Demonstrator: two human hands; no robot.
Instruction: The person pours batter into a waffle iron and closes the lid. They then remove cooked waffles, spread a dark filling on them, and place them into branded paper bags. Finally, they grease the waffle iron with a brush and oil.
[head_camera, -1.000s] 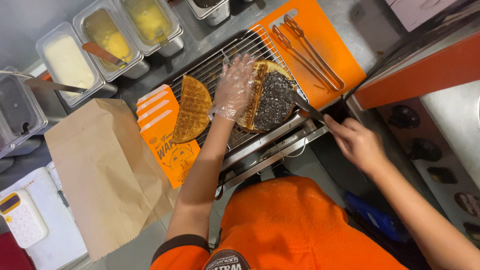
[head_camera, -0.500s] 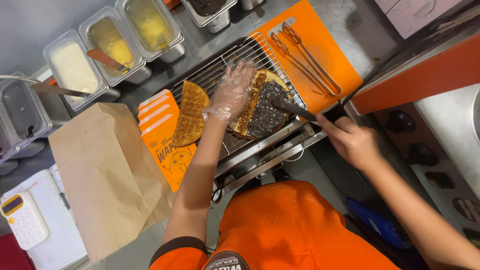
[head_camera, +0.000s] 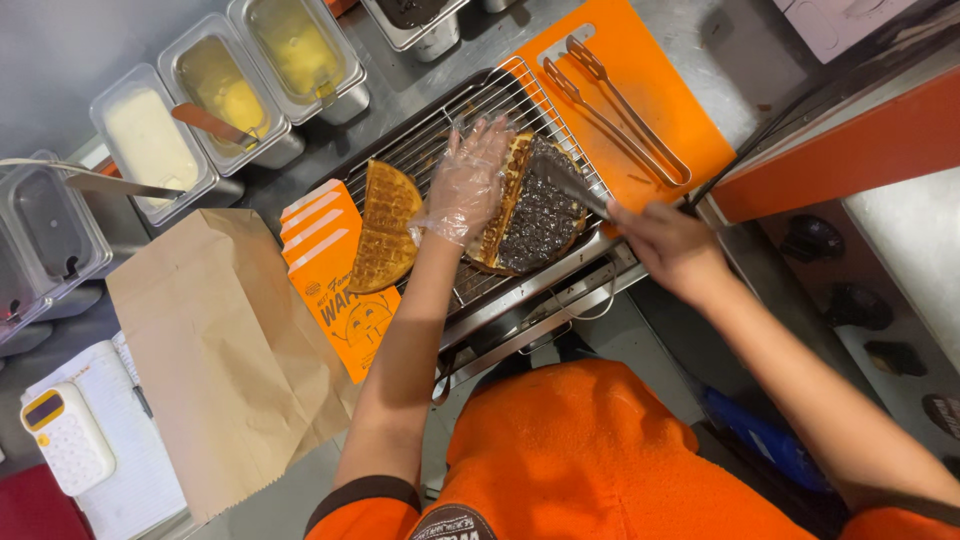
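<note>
The chocolate-spread waffle half (head_camera: 540, 215) is seen lying on the wire rack (head_camera: 440, 140), right between the two hands. The left hand (head_camera: 468, 185), gloved in clear plastic, is laid on the waffle's golden edge at its 9 o'clock side, fingers spread and pressed flat on it. The right hand (head_camera: 672, 245), bare, is found at the waffle's 4 o'clock, closed around the handle of a spreading knife (head_camera: 565, 180), whose blade is laid across the dark spread.

A plain waffle half (head_camera: 385, 225) is set on the same rack at 9 o'clock of the gloved hand, close by but not touched. Orange paper sleeves (head_camera: 335, 275) are fanned out at 8 o'clock, partly under that plain waffle, and a brown paper bag (head_camera: 220, 350) is laid flat beyond them. At 1 o'clock of the rack an orange cutting board (head_camera: 640, 70) is seen, with metal tongs (head_camera: 615, 105) resting on it (nothing stands between hands and waffle).

Along the top, clear tubs are lined up: one with pale cream (head_camera: 150, 140), two with yellow filling (head_camera: 225, 90), a spatula resting in the nearer one, and a metal tub with dark filling (head_camera: 415, 15). An empty-looking tub (head_camera: 40, 225) is placed at far 9 o'clock.
</note>
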